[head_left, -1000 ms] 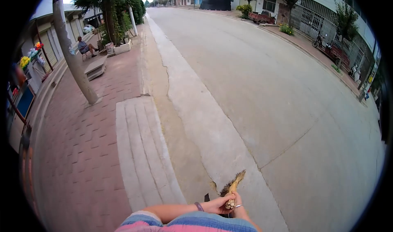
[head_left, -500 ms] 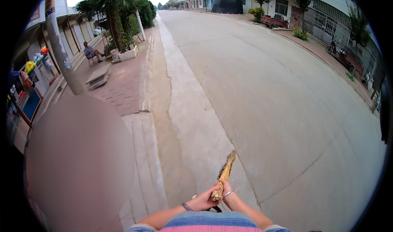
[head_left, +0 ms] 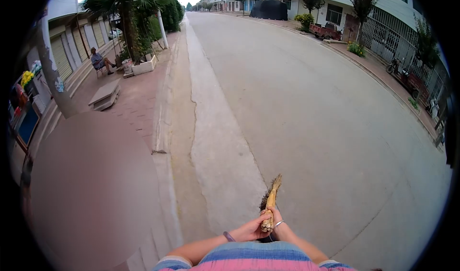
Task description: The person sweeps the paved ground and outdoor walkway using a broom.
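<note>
A yellow-tan straw hand broom (head_left: 272,198) is held low in front of my striped shirt, pointing forward and slightly right over the road. Its bound stalk ends face me, and dark, bristly stuff shows along its left side. My left hand (head_left: 254,228) closes on the near end from the left, with a dark band on that wrist. From the right, my right hand (head_left: 276,217) wraps the same bundle, just ahead of the left; a silver bangle circles its wrist. Some fingers of both hands are hidden by the broom.
The concrete road (head_left: 306,108) runs ahead. Along the left lie a kerb (head_left: 163,122), a stone slab (head_left: 105,95), a leaning pole (head_left: 55,74) and a seated person (head_left: 99,60). A blurred patch covers the lower left. Red carts (head_left: 326,31) stand along the right side.
The view has moved forward along the road, so the slab, pole and seated person shift left. Both hands still grip the broom, which sits slightly farther right in view.
</note>
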